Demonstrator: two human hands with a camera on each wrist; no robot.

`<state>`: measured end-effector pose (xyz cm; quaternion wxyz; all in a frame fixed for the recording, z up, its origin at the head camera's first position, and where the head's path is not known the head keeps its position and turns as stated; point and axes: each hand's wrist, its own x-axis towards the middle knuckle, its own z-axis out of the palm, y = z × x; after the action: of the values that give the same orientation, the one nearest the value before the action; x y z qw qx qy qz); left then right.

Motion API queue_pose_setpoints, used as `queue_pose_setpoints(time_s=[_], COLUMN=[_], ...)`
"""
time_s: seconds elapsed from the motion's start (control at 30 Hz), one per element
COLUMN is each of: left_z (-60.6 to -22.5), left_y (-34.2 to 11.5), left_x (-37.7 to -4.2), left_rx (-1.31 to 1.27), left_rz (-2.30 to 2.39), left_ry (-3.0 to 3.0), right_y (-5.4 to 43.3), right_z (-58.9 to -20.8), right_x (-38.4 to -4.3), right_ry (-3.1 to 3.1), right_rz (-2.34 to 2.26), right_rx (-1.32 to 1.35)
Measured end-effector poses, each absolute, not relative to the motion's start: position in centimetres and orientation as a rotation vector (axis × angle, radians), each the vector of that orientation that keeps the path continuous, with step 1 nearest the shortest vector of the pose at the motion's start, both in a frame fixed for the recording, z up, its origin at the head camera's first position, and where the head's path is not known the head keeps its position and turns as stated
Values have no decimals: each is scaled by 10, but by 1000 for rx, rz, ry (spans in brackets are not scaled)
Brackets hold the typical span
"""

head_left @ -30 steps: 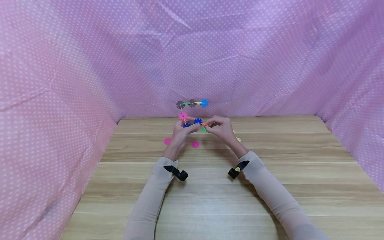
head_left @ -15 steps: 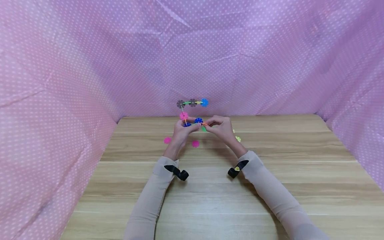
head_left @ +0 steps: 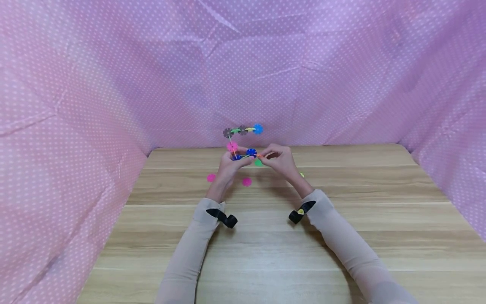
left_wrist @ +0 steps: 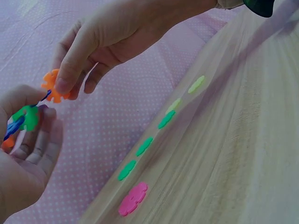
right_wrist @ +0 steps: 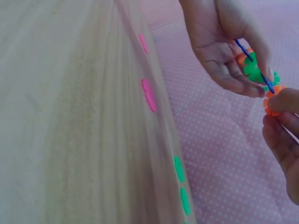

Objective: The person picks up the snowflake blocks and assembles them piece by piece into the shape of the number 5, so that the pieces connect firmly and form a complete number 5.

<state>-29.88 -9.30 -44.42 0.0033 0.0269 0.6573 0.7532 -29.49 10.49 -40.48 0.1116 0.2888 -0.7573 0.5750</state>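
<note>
Notched plastic snowflake discs are linked edge to edge into a bent chain, held up above the table in the head view. My left hand [head_left: 229,169] grips it near a green disc [left_wrist: 32,119] and a dark blue disc [head_left: 251,152]. Between thumb and fingers my right hand [head_left: 282,162] pinches an orange disc [left_wrist: 48,80], its edge against the dark blue disc. From my left hand the chain rises through a pink disc [head_left: 232,146] to a grey disc [head_left: 228,133], then runs right to a light blue disc [head_left: 258,129]. Fingers hide part of the chain.
Loose discs lie on the wooden table [head_left: 250,253] beneath my hands: two pink ones [head_left: 247,182], several green ones [left_wrist: 144,146] and yellow ones [left_wrist: 196,84]. A pink dotted cloth [head_left: 243,76] hangs behind and along both sides. Both wrists wear black straps [head_left: 300,212].
Both hands keep their grip in nearly the same place, with the orange disc staying at the dark blue one. My right wrist now covers more of the yellow discs in the head view.
</note>
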Motion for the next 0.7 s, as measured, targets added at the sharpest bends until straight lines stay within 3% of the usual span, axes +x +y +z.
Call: queue_pose_setpoints(time_s=[0.37,0.57,0.7], left_z=[-437,-431,-423], left_y=[-104,-119,-121], left_x=[-287,-282,-275], left_rx=[-65,-216,-185], left_rz=[2409,2378,2431], left_ry=[1932,2207,2387], right_y=[126,132,132], right_z=[-402,-417,-429], right_x=[-295,-308,-315], right_ry=[-2357,-2449,-2468], right_rz=[1672,1631,1639], right_rx=[916,1027,1093])
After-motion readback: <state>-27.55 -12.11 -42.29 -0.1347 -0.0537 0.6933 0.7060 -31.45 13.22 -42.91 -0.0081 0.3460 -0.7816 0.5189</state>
